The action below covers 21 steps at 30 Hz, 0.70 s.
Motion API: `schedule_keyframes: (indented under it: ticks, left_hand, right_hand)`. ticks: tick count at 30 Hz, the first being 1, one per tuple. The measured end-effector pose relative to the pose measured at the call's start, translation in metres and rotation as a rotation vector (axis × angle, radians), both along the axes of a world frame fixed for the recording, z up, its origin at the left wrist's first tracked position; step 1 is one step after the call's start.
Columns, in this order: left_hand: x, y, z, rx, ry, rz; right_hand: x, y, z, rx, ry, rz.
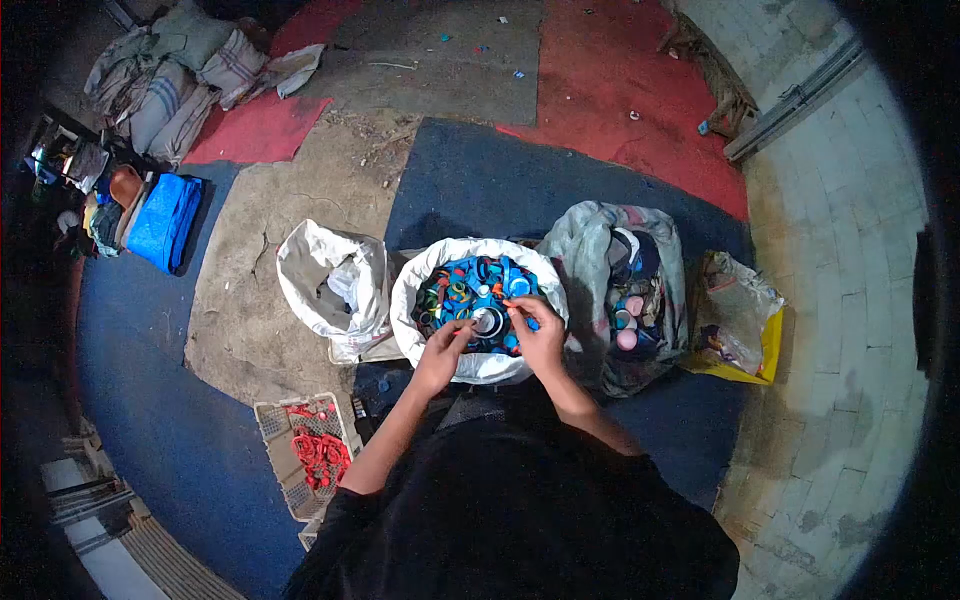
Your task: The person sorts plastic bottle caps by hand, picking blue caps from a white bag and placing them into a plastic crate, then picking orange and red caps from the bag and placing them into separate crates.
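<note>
A white sack (pixel 415 290) stands open in front of me, full of mixed plastic caps and rings, mostly blue (pixel 478 285). Both my hands are over its near side. My left hand (pixel 443 352) and my right hand (pixel 537 335) together hold a round cap with a white rim (pixel 488 321) between their fingertips. The fingers of both hands are closed on it.
A nearly empty white sack (pixel 335 285) lies to the left. A grey sack with mixed caps (pixel 625 290) stands to the right, with a yellow bag (pixel 740 325) beyond it. A crate with red pieces (pixel 315 450) sits at the lower left. Bundled sacks (pixel 170 80) lie far left.
</note>
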<state>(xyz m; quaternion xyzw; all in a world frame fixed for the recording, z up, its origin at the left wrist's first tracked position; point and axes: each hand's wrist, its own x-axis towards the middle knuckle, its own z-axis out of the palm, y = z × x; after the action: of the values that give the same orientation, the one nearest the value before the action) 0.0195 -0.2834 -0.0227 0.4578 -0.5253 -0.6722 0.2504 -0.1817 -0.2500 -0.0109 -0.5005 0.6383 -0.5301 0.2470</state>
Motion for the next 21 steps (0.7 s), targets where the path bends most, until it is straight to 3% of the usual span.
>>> schedule_keyframes:
  ticks: [2,3,4,5,6,9,13,15,19,20,21]
  left_hand:
    - [-0.012,0.000,0.011,0.524,0.391,0.127]
    - [-0.017,0.000,0.015,0.784,0.587,0.192]
    - [-0.018,0.002,-0.003,0.862,0.747,0.198]
    - [-0.019,0.004,-0.009,0.862,0.741,0.229]
    - [-0.021,0.004,-0.015,0.862,0.735,0.259]
    - [-0.014,0.007,-0.040,0.819,0.645,0.306]
    - [0.005,0.009,-0.052,0.809,0.514,0.465]
    - [0.026,0.012,-0.073,0.775,0.453,0.499]
    - [0.041,0.013,-0.074,0.721,0.309,0.512]
    - [0.042,0.014,-0.072,0.730,0.308,0.535]
    - [0.044,0.014,-0.068,0.730,0.289,0.524]
  right_hand:
    - [0.003,0.001,0.020,-0.140,0.225,0.095]
    - [0.010,0.003,0.023,-0.167,0.175,0.162]
    - [0.016,0.006,0.021,-0.129,0.173,0.252]
    - [0.018,0.008,0.017,-0.091,0.171,0.340]
    - [0.017,0.006,0.013,-0.166,0.348,0.463]
    - [0.018,0.003,0.003,-0.139,0.372,0.612]
    - [-0.006,-0.027,-0.054,0.053,0.215,0.216]
    - [-0.018,-0.041,-0.076,0.160,0.368,0.149]
    - [-0.008,-0.032,-0.097,0.335,0.661,0.410]
    - [-0.005,-0.032,-0.095,0.492,0.548,0.552]
    - [0.000,-0.027,-0.100,0.461,0.588,0.652]
